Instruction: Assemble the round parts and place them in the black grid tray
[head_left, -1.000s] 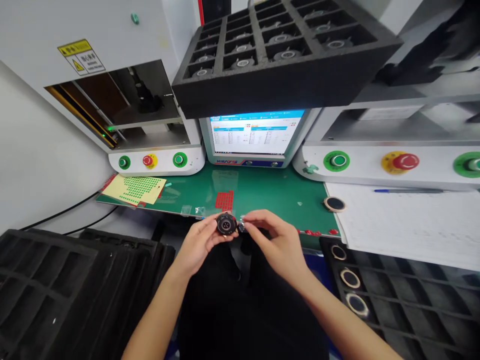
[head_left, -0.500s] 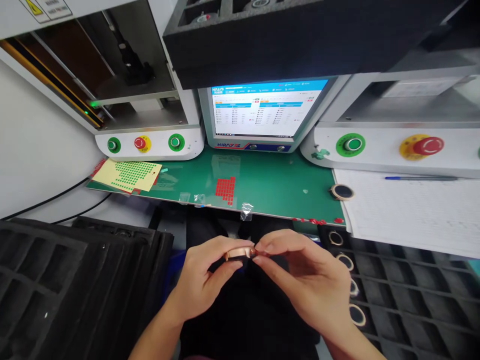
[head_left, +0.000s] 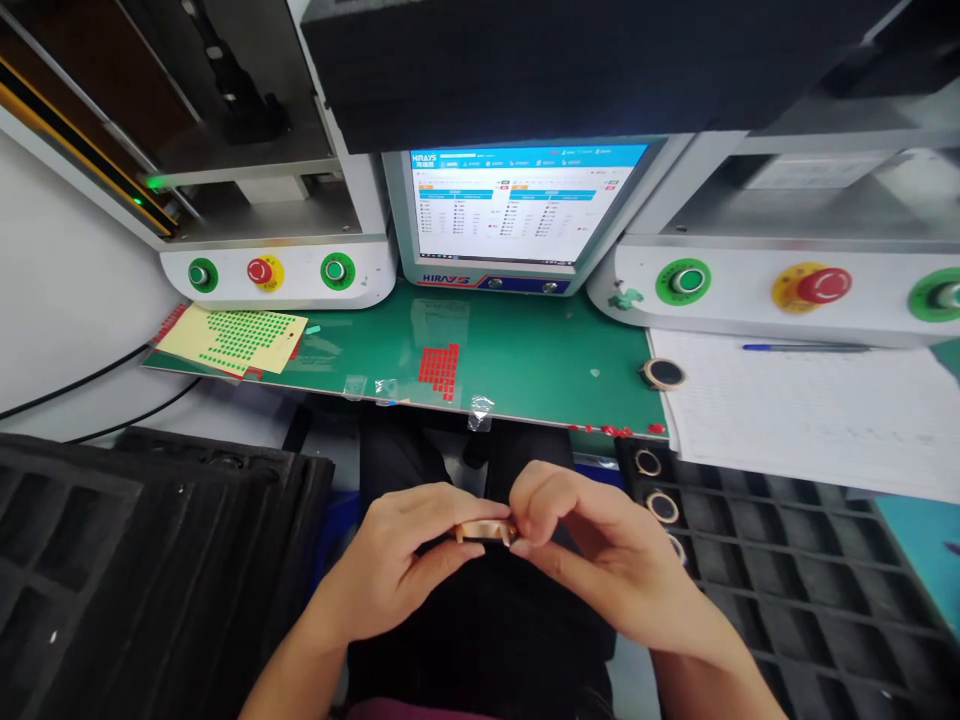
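Above my lap, a rose-gold watch case [head_left: 482, 530] is held edge-on, its dark face turned mostly away. My left hand [head_left: 401, 565] pinches it at the left, fingers along the top and thumb underneath. At the case's right end, the thumb and bent index finger of my right hand [head_left: 607, 560] close on its edge; what exactly lies between those fingertips is partly hidden. Another round watch case [head_left: 664, 374] with a dark face lies on the right end of the green mat [head_left: 525, 350], by the papers.
A black compartment tray [head_left: 780, 560] with several round watch cases in its left column is at right. Stacked black foam trays [head_left: 67, 560] stand at left. Behind the mat are a monitor [head_left: 517, 215] and button panels [head_left: 277, 275]. A pen [head_left: 806, 348] lies on papers [head_left: 817, 410].
The view has shifted slightly. Both hands and the watch case sit a little lower, and the case is turned more edge-on. My right index finger has bent more at the case's end.
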